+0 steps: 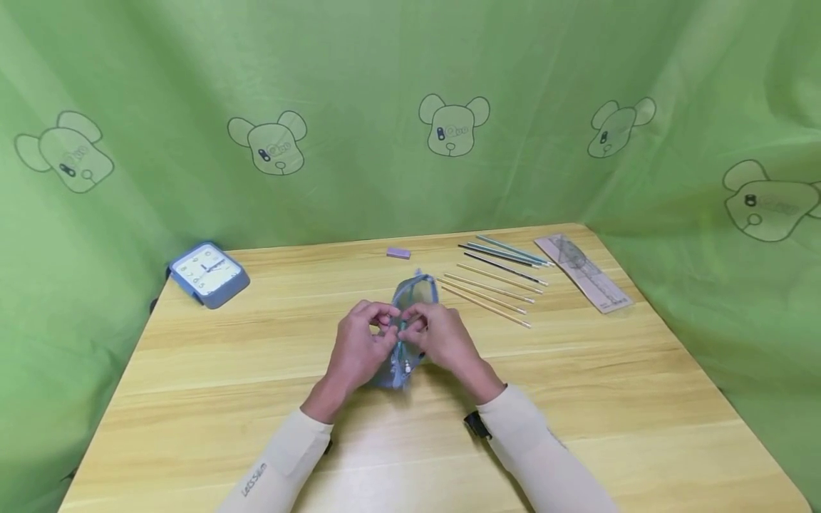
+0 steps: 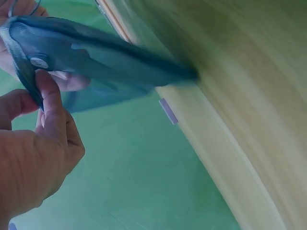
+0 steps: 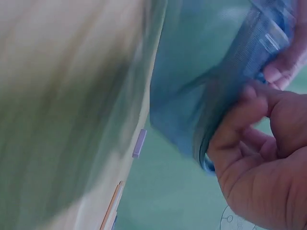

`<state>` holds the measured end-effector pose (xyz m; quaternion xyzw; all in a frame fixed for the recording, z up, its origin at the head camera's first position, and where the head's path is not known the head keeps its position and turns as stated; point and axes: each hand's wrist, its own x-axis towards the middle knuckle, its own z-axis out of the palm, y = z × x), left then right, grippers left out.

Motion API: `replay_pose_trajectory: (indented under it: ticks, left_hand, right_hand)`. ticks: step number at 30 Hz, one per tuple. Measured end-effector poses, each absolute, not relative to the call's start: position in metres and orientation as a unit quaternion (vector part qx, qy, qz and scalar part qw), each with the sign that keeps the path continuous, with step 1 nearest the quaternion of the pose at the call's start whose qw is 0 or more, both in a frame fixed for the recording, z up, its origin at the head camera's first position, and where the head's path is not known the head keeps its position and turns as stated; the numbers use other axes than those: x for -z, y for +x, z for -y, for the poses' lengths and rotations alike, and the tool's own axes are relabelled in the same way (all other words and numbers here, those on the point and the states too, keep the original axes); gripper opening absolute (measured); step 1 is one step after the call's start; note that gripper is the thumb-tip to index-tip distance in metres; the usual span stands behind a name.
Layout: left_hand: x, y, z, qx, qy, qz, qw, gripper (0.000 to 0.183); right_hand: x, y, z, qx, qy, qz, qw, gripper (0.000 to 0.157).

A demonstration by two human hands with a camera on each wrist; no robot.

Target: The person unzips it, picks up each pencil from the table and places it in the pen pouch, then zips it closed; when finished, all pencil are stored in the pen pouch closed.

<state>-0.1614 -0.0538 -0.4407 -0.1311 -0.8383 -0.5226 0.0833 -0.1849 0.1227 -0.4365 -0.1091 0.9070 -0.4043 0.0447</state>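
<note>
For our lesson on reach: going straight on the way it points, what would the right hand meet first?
The right hand would first meet the blue mesh pouch it grips, then probably the left hand, though depth is unclear.

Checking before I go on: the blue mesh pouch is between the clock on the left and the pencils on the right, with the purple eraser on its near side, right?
Not quite: the head view shows the purple eraser on the far side of the blue mesh pouch. The clock and the pencils are as you said.
</note>
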Motion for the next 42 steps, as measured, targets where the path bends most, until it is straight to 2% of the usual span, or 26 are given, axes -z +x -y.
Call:
replay_pose_trajectory:
  ticks: [4,8,13,22,34,42]
  left_hand:
    - [0.44,-0.163,0.055,0.536,-0.116,0.832,0.084,0.024]
    - [0.44,-0.164,0.057,0.534,-0.107,0.833,0.094,0.024]
    - [0.441,-0.165,0.059,0.529,-0.108,0.835,0.105,0.023]
    - [0.441,-0.162,0.055,0.527,-0.116,0.836,0.102,0.021]
    - [0.444,-0.162,0.052,0.496,-0.118,0.853,0.115,0.02]
    - [0.446,-0.159,0.046,0.52,-0.135,0.838,0.097,0.017]
  right_hand:
    - [0.436,-0.184,-0.121,0.392,-0.113,-0.913,0.02,0.015]
    - [0.432,-0.187,-0.127,0.402,-0.112,-0.909,0.02,0.009]
    - [0.43,-0.191,-0.137,0.401,-0.117,-0.906,0.064,0.006]
    - [0.432,-0.183,-0.129,0.362,-0.129,-0.91,0.154,0.016]
    - [0.411,-0.175,-0.137,0.419,-0.069,-0.887,0.18,0.016]
    - [0.421,-0.182,-0.132,0.45,-0.067,-0.871,0.186,0.013]
